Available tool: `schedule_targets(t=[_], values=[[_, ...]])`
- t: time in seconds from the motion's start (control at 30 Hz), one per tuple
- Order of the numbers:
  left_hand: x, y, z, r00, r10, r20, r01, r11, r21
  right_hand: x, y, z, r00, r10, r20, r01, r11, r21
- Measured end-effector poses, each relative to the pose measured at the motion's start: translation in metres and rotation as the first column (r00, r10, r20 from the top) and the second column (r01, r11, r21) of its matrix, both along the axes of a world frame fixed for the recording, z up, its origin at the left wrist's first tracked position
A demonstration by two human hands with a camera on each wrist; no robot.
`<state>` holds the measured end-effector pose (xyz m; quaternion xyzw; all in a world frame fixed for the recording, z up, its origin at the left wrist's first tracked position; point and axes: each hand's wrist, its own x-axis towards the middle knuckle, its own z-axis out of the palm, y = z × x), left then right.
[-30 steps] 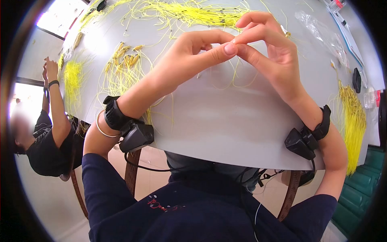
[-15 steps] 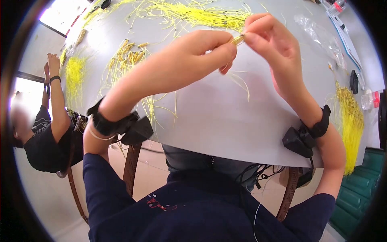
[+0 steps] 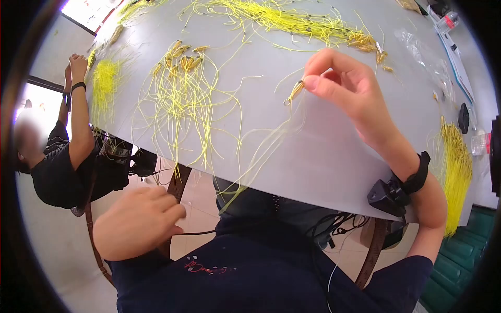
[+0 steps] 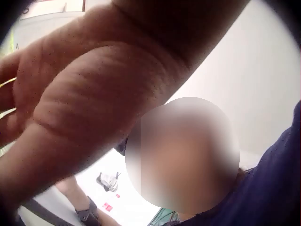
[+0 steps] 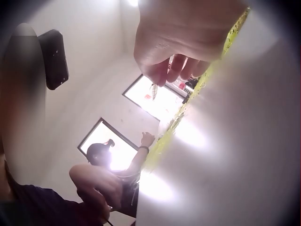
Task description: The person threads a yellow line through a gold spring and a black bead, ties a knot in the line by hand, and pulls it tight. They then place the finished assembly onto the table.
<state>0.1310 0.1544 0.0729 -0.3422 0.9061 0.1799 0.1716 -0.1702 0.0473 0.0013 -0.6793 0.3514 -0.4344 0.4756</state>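
My right hand [image 3: 349, 94] is raised over the table and pinches a small gold ribbed piece, shaped like a spring [image 3: 296, 92], between thumb and forefinger. In the right wrist view the ribbed piece [image 5: 154, 92] hangs under the fingertips. Thin pale-yellow lines [image 3: 266, 143] trail from it down past the table edge. Low at the left, off the table and near the lap, my left hand [image 3: 138, 221] has loosely bent fingers and nothing visible in its grip. The left wrist view shows its palm [image 4: 89, 89] close up, with gaps between the fingers.
A tangle of yellow lines with gold pieces [image 3: 180, 99] lies left on the table [image 3: 323, 161]. A long yellow bundle [image 3: 282, 21] lies at the back, another [image 3: 456, 172] at the right edge. A clear plastic bag [image 3: 425, 57] is back right. Another person [image 3: 57, 172] sits at the left.
Both hands worked together at the fingertips; now they are apart. My left hand has swung down and left to the lap, while the right keeps the gold piece, its lines now stretching downward.
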Motion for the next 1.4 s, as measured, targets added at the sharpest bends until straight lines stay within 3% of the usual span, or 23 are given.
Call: schedule_targets(t=[0.03, 0.13, 0.17, 0.2, 0.3, 0.37, 0.5, 0.57, 0.63, 0.7, 0.83, 0.9, 1.1, 1.17, 1.23, 1.3, 1.4], values=[[-0.002, -0.002, 0.004, 1.000, 0.001, 0.001, -0.001, 1.000, -0.001, 0.000, 0.001, -0.001, 1.000, 0.001, 0.001, -0.001, 1.000, -0.001], [-0.021, -0.023, 0.009, 0.954, 0.125, -0.273, -0.161, 0.980, -0.116, 0.001, 0.002, -0.004, 0.996, 0.039, -0.086, -0.047, 0.993, -0.104], [-0.027, -0.032, -0.002, 0.847, 0.219, -0.485, -0.263, 0.964, -0.024, 0.002, 0.004, -0.003, 0.994, 0.035, -0.103, -0.050, 0.988, -0.143], [-0.037, -0.041, -0.005, 0.769, 0.359, -0.528, -0.369, 0.925, 0.092, 0.004, 0.006, -0.002, 0.993, 0.028, -0.117, -0.049, 0.982, -0.182], [-0.060, -0.066, -0.022, 0.677, 0.394, -0.621, -0.467, 0.883, 0.049, 0.006, 0.012, 0.003, 0.973, 0.050, -0.227, -0.103, 0.968, -0.227], [-0.071, -0.076, -0.039, 0.597, 0.273, -0.754, -0.405, 0.914, 0.011, 0.006, 0.015, 0.004, 0.965, 0.076, -0.250, -0.134, 0.965, -0.224], [-0.083, -0.075, -0.047, 0.633, 0.252, -0.732, -0.359, 0.933, 0.011, 0.008, 0.019, 0.002, 0.956, 0.093, -0.278, -0.162, 0.958, -0.237], [-0.084, -0.072, -0.049, 0.618, 0.401, -0.676, -0.388, 0.904, 0.182, 0.011, 0.021, -0.001, 0.965, 0.092, -0.246, -0.146, 0.966, -0.212], [-0.078, -0.072, -0.050, 0.607, 0.400, -0.686, -0.404, 0.899, 0.166, 0.012, 0.022, -0.003, 0.972, 0.093, -0.214, -0.134, 0.973, -0.186], [-0.060, -0.079, -0.050, 0.617, 0.339, -0.710, -0.499, 0.866, -0.019, 0.014, 0.023, -0.003, 0.980, 0.087, -0.177, -0.107, 0.988, -0.110], [-0.015, -0.094, -0.041, 0.650, 0.453, -0.610, -0.707, 0.656, -0.266, 0.012, 0.019, -0.007, 0.979, 0.065, -0.192, -0.093, 0.986, -0.140], [0.010, -0.107, -0.041, 0.683, 0.465, -0.564, -0.696, 0.648, -0.309, 0.010, 0.021, -0.003, 0.958, 0.100, -0.270, -0.117, 0.992, -0.047], [0.029, -0.156, -0.039, 0.738, 0.503, -0.451, -0.675, 0.570, -0.469, 0.010, 0.021, -0.001, 0.967, 0.111, -0.228, -0.100, 0.993, 0.058], [0.019, -0.167, -0.037, 0.772, 0.340, -0.537, -0.633, 0.487, -0.601, 0.009, 0.018, -0.008, 0.980, 0.057, -0.189, -0.054, 0.998, 0.020], [-0.003, -0.172, -0.028, 0.792, 0.312, -0.524, -0.602, 0.541, -0.587, 0.009, 0.015, -0.014, 0.989, 0.010, -0.145, -0.012, 1.000, -0.013], [-0.023, -0.184, -0.024, 0.836, 0.199, -0.511, -0.479, 0.719, -0.504, 0.007, 0.013, -0.016, 0.992, 0.016, -0.128, -0.017, 1.000, -0.010], [-0.049, -0.216, -0.036, 0.856, 0.108, -0.506, -0.393, 0.772, -0.500, 0.006, 0.013, -0.017, 0.993, 0.019, -0.114, -0.019, 1.000, 0.003]])
